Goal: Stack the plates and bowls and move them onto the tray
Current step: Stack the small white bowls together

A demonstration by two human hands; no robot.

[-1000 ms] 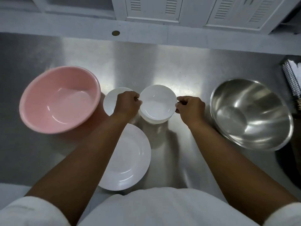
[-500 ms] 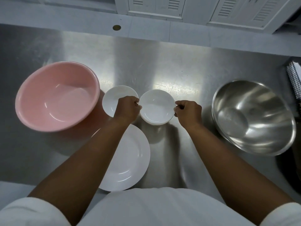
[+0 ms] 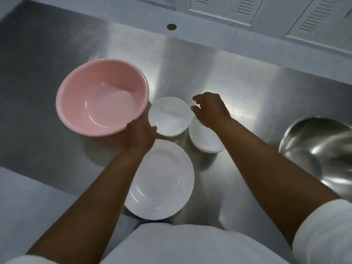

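Note:
A small white bowl sits on the steel counter beside the pink basin. My left hand grips its near left rim, thumb on the edge. My right hand hovers at the bowl's right rim with fingers curled and apart, holding nothing. Under my right wrist stands a stack of small white bowls, partly hidden by the forearm. A large white plate lies nearer to me, its left edge covered by my left forearm. No tray is in view.
A big pink plastic basin stands at the left, touching distance from the small bowl. A large steel mixing bowl sits at the right edge. White louvred cabinet doors run behind the counter.
Both hands left the stacked bowls and moved left to the single small bowl. My left hand now grips its rim. The view has swung, so everything sits further right.

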